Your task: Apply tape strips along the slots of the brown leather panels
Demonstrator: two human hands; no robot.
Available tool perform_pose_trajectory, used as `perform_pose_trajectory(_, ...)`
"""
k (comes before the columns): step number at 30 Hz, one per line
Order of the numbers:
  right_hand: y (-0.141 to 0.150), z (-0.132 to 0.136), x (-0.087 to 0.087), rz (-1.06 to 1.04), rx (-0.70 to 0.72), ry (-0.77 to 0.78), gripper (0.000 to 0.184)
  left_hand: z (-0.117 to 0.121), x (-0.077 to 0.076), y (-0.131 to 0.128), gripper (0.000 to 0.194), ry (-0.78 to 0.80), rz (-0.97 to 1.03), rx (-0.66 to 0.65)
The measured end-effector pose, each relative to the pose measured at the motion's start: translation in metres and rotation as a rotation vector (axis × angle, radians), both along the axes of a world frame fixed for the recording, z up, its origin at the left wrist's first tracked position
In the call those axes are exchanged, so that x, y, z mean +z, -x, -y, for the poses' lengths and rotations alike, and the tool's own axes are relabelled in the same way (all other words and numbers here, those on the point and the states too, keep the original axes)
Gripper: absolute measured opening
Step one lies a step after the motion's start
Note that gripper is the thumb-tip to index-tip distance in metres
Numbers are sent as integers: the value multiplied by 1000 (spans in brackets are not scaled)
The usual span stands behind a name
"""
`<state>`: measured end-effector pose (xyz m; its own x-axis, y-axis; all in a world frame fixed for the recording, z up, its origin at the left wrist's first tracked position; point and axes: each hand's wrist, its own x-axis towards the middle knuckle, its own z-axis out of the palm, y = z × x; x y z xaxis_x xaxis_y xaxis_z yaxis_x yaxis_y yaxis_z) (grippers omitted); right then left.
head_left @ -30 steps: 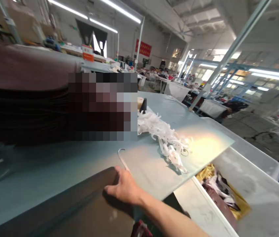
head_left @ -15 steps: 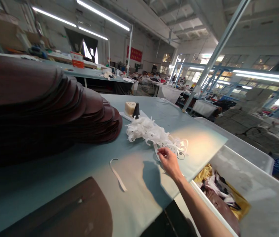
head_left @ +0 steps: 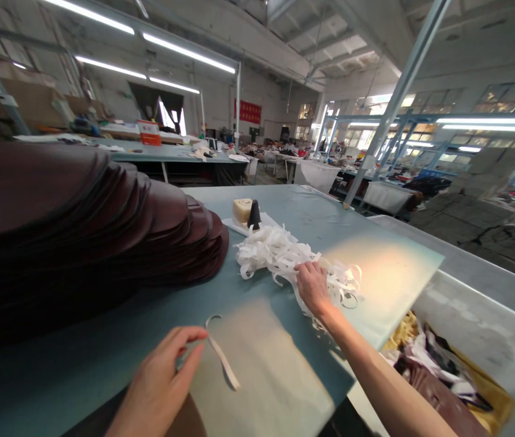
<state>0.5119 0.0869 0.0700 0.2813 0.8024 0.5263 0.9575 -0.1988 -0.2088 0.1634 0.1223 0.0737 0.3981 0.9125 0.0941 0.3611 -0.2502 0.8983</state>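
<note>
My right hand (head_left: 313, 287) rests on a heap of white fabric strips (head_left: 280, 255) on the blue-grey table (head_left: 376, 267), its fingers curled into the strips. My left hand (head_left: 160, 382) is low at the near edge, fingers stretched toward one loose white strip (head_left: 221, 358) that lies on the table; the fingertips are right by the strip's curled end. A dark brown rounded piece (head_left: 189, 422) lies under my left hand. A tall stack of dark brown rounded pieces (head_left: 79, 224) fills the left side.
A cream block (head_left: 242, 210) and a black cone (head_left: 254, 215) stand behind the strip heap. A white bin (head_left: 489, 340) with scraps of cloth sits below the table's right edge. Other work tables stand farther back.
My right hand has moved from the near brown piece to the strip heap and settled on it. My left hand has come into view by the loose strip. The view has tilted down.
</note>
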Motion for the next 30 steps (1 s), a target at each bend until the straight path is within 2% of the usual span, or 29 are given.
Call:
perform_pose_trajectory(1,-1,2,-2,15,-4,6,24,-5,4,-28,17,-35,-2,-73)
perform_pose_trajectory(3,-2,5,-5,40,-13,14,22,-15,9,-87,18,1,45,-187)
perform_pose_trajectory(6,-2,7,-6,75,-16,18,20,-29,5,-167,36,236,158,-163)
perform_pose_trajectory(9,1,9,-4,109,2,21,20,-38,-9,-218,40,325,199,-148)
perform_pose_trajectory(11,3,11,-4,118,37,24,23,-37,-17,-231,29,334,212,-132)
perform_pose_trajectory(13,4,14,-6,161,99,47,31,-31,-21,-229,16,320,215,-112)
perform_pose_trajectory(16,-3,11,-12,297,188,125,35,-15,-19,-211,8,336,200,-94)
perform_pose_trajectory(19,-18,1,-19,389,186,176,32,10,-13,-183,14,421,181,-129)
perform_pose_trajectory(22,-36,-10,-17,431,176,248,31,37,-8,-146,22,523,150,-192)
perform_pose_trajectory(27,-71,-7,8,439,103,340,29,66,-4,-67,29,578,76,-262)
perform_pose_trajectory(30,-64,8,31,431,95,375,33,81,4,-23,19,477,-17,-247)
